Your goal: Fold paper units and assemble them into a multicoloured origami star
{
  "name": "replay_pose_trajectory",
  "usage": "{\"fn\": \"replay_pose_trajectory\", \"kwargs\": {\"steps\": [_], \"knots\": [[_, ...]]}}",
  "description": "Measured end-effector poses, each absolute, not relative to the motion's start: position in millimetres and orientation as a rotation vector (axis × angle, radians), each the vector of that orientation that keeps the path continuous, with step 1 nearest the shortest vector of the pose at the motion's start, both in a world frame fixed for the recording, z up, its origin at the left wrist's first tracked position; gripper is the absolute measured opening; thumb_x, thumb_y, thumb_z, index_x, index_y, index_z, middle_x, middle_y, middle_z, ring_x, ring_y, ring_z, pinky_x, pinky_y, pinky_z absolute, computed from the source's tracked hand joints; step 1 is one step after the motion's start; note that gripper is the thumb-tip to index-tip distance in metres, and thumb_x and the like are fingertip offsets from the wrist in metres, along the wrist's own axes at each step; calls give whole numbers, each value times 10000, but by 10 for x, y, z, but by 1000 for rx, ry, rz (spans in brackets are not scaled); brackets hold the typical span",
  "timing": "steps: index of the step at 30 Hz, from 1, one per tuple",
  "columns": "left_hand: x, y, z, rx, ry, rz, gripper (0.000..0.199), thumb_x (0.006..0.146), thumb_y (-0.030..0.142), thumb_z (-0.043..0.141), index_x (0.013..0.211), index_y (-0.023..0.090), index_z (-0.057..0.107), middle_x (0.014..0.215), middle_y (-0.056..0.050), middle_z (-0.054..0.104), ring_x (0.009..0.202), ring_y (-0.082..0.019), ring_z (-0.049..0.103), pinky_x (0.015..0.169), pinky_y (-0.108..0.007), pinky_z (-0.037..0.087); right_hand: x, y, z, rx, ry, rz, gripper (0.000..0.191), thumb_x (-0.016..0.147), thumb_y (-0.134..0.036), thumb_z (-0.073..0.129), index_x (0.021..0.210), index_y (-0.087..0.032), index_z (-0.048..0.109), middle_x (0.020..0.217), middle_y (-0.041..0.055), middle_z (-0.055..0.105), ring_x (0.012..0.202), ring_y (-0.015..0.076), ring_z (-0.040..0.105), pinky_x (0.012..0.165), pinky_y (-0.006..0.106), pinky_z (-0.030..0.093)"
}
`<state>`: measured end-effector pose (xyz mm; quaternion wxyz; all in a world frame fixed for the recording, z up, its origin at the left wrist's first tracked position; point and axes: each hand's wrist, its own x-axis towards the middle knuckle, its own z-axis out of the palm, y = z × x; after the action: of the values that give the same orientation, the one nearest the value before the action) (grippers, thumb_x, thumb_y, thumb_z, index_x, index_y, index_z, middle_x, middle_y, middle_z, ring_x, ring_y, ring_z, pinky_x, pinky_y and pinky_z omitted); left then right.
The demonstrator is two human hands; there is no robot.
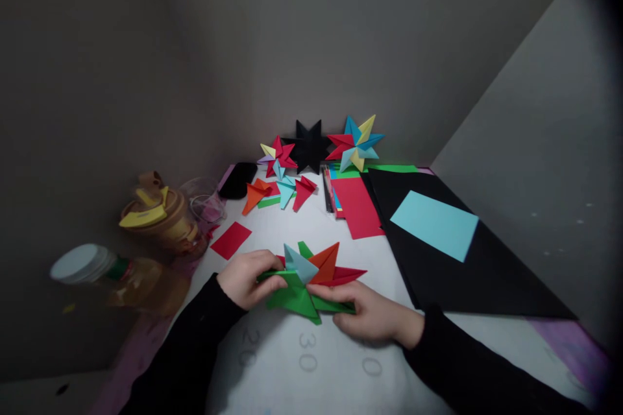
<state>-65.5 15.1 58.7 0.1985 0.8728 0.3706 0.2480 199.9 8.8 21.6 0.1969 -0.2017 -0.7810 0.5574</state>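
A folded paper star (298, 297) with green, light blue, orange and red points is held low over the white table surface. My left hand (250, 277) pinches its left green point between thumb and fingers. On the right side, my right hand (372, 314) grips a green point, its index finger lying across the middle of the star near the orange part. Beyond the star lie a red paper rectangle (231, 240) and small folded pieces: an orange one (256, 194), a light blue one (286, 190) and a red one (304, 192).
Against the back wall stand a black star (310, 146), a multicoloured star (357, 144) and a smaller one (280, 157). Black sheets (438, 279) with a light blue sheet (437, 225) lie right. A bottle (141, 282), a lidded cup (170, 227) and a phone (238, 180) are left.
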Motion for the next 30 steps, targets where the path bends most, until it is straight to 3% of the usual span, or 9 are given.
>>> {"fn": "replay_pose_trajectory", "kwargs": {"steps": [5, 8, 11, 15, 19, 24, 27, 30], "knots": [[-651, 152, 555, 2581, 1060, 728, 287, 905, 337, 410, 919, 177, 647, 761, -53, 596, 650, -132, 576, 576, -229, 468, 1998, 86, 208, -629, -2135, 1575, 723, 683, 19, 428, 1354, -247, 402, 1355, 56, 488, 1208, 198, 496, 1034, 396, 352], [-651, 146, 580, 2625, 1142, 849, 255, 907, 302, 421, 1002, 178, 624, 793, -52, 603, 664, -124, 593, 590, -221, 485, 2012, 90, 181, -679, -2079, 1606, 703, 686, 7, 446, 1344, -237, 419, 1363, 60, 478, 1230, 207, 472, 1045, 408, 331], [-648, 136, 630, 2636, 1170, 890, 148, 890, 216, 459, 938, 181, 595, 778, -28, 639, 692, -118, 614, 620, -211, 497, 2026, 96, 166, -686, -2058, 1606, 694, 691, -1, 456, 1343, -239, 420, 1367, 57, 474, 1236, 201, 466, 1048, 401, 329], [-619, 134, 651, 2750, 1251, 832, 166, 893, 196, 433, 905, 167, 597, 754, -30, 656, 664, -124, 620, 593, -218, 497, 2029, 103, 190, -640, -2118, 1547, 703, 693, 4, 442, 1352, -239, 406, 1359, 60, 484, 1218, 195, 486, 1038, 390, 345], [-554, 128, 618, 2834, 1531, 656, 247, 897, 219, 379, 797, 169, 600, 726, -50, 658, 654, -162, 620, 558, -248, 473, 2026, 107, 222, -584, -2162, 1529, 706, 708, -18, 474, 1370, -245, 378, 1389, 60, 447, 1252, 209, 446, 1054, 399, 317], [-538, 128, 521, 2507, 1696, 436, 311, 908, 263, 323, 768, 178, 587, 688, -61, 672, 608, -178, 635, 535, -258, 443, 2030, 104, 196, -554, -2145, 1585, 673, 741, -45, 496, 1368, -261, 381, 1358, 60, 488, 1209, 213, 492, 1027, 397, 357], [-566, 138, 474, 2333, 1694, 468, 322, 921, 321, 317, 817, 202, 597, 651, -33, 667, 574, -165, 626, 533, -252, 425, 2038, 102, 159, -597, -2105, 1639, 644, 751, -73, 523, 1355, -261, 402, 1336, 63, 512, 1185, 218, 515, 1016, 408, 370], [-564, 145, 486, 2424, 1563, 614, 294, 908, 376, 382, 832, 198, 604, 747, -45, 683, 674, -172, 629, 598, -266, 443, 2042, 106, 150, -661, -2026, 1669, 626, 747, -80, 527, 1343, -244, 424, 1330, 69, 518, 1189, 221, 510, 1019, 415, 364]]}}
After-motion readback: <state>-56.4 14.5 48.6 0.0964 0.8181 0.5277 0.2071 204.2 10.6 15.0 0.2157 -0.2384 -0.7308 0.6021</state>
